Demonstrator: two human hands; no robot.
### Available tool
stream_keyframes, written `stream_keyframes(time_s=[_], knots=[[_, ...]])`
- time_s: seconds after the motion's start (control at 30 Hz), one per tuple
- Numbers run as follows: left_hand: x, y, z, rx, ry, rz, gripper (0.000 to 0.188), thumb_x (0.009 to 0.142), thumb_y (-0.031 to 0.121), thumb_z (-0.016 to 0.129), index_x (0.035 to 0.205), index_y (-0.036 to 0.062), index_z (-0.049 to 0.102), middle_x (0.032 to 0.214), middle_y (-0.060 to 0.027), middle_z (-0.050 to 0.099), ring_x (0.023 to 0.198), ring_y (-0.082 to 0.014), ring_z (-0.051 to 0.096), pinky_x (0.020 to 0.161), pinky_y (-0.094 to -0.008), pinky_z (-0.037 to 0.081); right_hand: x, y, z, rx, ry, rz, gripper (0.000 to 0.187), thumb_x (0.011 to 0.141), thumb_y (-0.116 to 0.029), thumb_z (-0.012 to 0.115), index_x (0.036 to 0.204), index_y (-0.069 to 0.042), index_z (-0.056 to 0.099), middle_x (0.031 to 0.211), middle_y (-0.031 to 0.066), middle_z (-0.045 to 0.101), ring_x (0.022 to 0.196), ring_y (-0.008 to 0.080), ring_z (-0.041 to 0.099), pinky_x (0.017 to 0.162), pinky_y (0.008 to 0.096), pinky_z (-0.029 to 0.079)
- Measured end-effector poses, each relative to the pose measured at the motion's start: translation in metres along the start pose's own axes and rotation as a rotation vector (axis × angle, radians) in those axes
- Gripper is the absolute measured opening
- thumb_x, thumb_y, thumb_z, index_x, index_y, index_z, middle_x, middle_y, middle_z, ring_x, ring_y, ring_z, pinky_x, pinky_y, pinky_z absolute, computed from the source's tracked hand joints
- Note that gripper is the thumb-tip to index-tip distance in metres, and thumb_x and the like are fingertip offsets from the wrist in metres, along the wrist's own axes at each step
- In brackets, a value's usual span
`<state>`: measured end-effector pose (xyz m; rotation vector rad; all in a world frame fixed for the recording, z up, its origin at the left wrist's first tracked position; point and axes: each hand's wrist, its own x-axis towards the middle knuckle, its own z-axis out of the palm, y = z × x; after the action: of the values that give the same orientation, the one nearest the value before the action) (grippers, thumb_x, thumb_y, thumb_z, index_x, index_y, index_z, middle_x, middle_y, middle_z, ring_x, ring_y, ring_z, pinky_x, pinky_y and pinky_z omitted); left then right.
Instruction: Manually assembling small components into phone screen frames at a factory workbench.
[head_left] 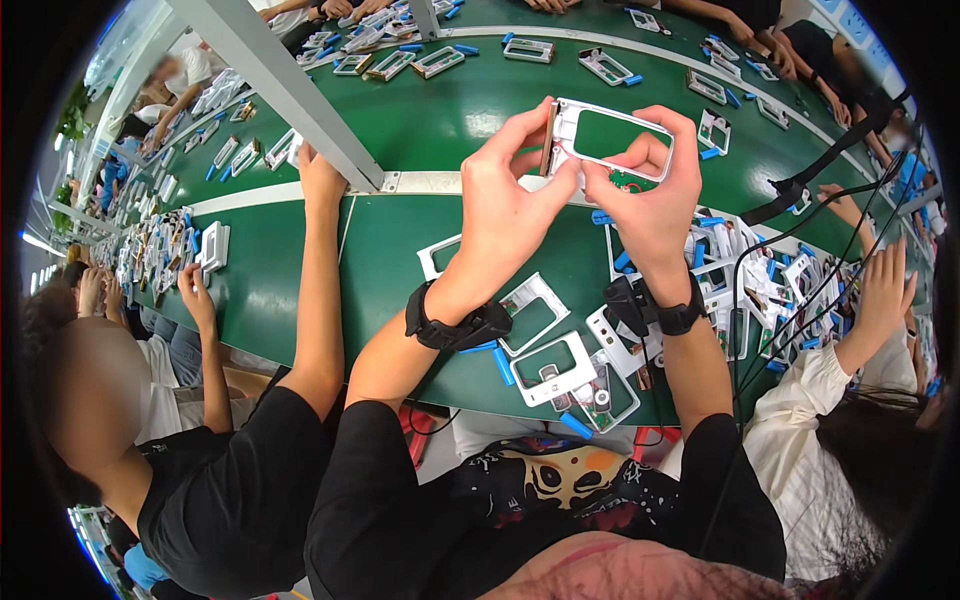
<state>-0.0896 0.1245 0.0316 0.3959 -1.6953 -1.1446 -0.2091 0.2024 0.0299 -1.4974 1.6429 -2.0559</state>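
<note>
Both hands hold up a white rectangular plastic frame above the green table. My left hand grips its left end, where a brownish strip runs along the edge. My right hand curls around the right end, with fingers showing through the opening. A bit of green circuit board with red wire shows by my right thumb; the fingers partly hide it. Below my hands lie more white frames, one with a round grey part, and blue cylindrical pieces.
A pile of white housings with blue pieces lies right of my right forearm. Black cables hang there. A grey metal post rises ahead left. Co-workers sit on both sides; one's arm reaches over the table. Frames line the belt beyond.
</note>
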Motion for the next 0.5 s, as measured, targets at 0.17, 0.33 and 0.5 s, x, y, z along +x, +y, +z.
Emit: stream_keyframes(time_s=[0.17, 0.33, 0.5], knots=[[0.013, 0.007, -0.016, -0.227, -0.101, -0.223, 0.039, 0.082, -0.001, 0.067, 0.118, -0.0095, 0.058, 0.106, -0.0174, 0.066, 0.09, -0.0175, 0.066, 0.08, -0.0304, 0.056, 0.004, 0.002, -0.008, 0.025, -0.023, 0.078, 0.054, 0.071, 0.007, 0.07, 0.117, -0.002, 0.043, 0.068, 0.0021, 0.054, 0.066, 0.015, 0.064, 0.054, 0.0274, 0.057], [0.019, 0.0, -0.031, -0.331, -0.17, -0.347, 0.031, 0.086, 0.004, 0.067, 0.114, -0.0075, 0.061, 0.1, -0.0163, 0.068, 0.087, -0.016, 0.066, 0.077, -0.0294, 0.057, 0.005, -0.007, -0.007, 0.091, -0.084, 0.142, 0.054, 0.072, 0.007, 0.07, 0.117, -0.002, 0.043, 0.069, 0.002, 0.053, 0.067, 0.0156, 0.065, 0.054, 0.0276, 0.057], [0.023, -0.004, -0.029, -0.346, -0.167, -0.366, 0.032, 0.085, 0.007, 0.068, 0.114, -0.0061, 0.062, 0.098, -0.0152, 0.068, 0.085, -0.0148, 0.067, 0.074, -0.0288, 0.057, 0.005, -0.005, -0.006, 0.154, -0.088, 0.216, 0.053, 0.072, 0.008, 0.07, 0.118, -0.001, 0.044, 0.07, 0.0027, 0.054, 0.067, 0.0161, 0.065, 0.055, 0.0277, 0.058]])
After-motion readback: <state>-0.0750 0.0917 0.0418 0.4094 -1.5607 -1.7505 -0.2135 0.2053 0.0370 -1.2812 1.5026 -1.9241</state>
